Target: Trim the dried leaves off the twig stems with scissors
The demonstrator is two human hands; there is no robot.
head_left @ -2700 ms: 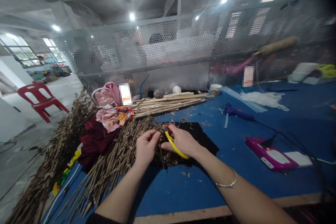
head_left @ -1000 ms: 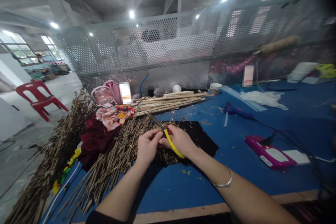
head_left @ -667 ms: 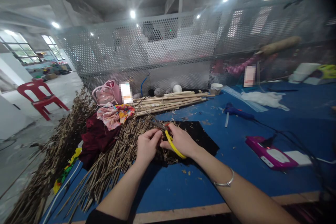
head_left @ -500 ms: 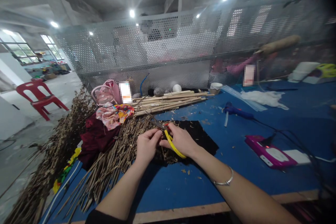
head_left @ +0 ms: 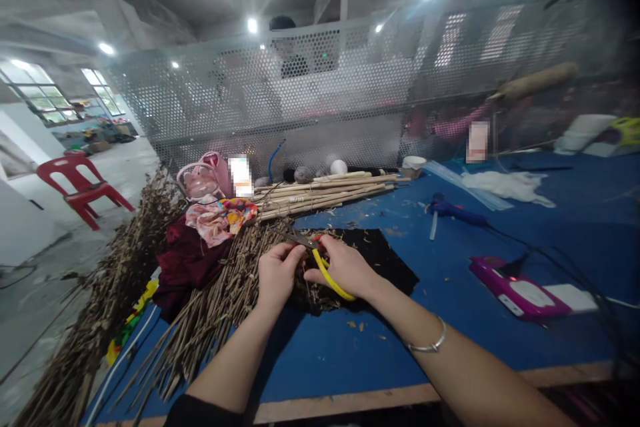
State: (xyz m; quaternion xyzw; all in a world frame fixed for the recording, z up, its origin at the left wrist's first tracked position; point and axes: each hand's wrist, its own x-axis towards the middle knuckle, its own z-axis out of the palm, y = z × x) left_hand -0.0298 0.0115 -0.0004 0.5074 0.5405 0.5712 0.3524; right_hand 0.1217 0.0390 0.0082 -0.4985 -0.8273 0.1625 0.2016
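My right hand (head_left: 345,268) is closed round yellow-handled scissors (head_left: 325,270), whose blades point up and left over the twigs. Close beside it, my left hand (head_left: 277,275) pinches a thin dry twig (head_left: 301,260) right at the blades. Both hands hover above a black cloth (head_left: 385,260) strewn with twig cuttings, on the blue table (head_left: 450,340). A big heap of dry twigs (head_left: 200,320) lies just left of my left hand and spills off the table's left end.
Pale bamboo sticks (head_left: 325,192) lie behind the hands, with floral and maroon cloth (head_left: 220,220) and a pink bottle (head_left: 205,177) to the left. A blue glue gun (head_left: 453,211) and a pink device (head_left: 520,293) lie on the right. A perforated metal screen (head_left: 350,93) backs the table; a person stands behind it.
My hands stay in nearly the same place, working the twig at the scissor blades. The person behind the screen has risen higher into view.
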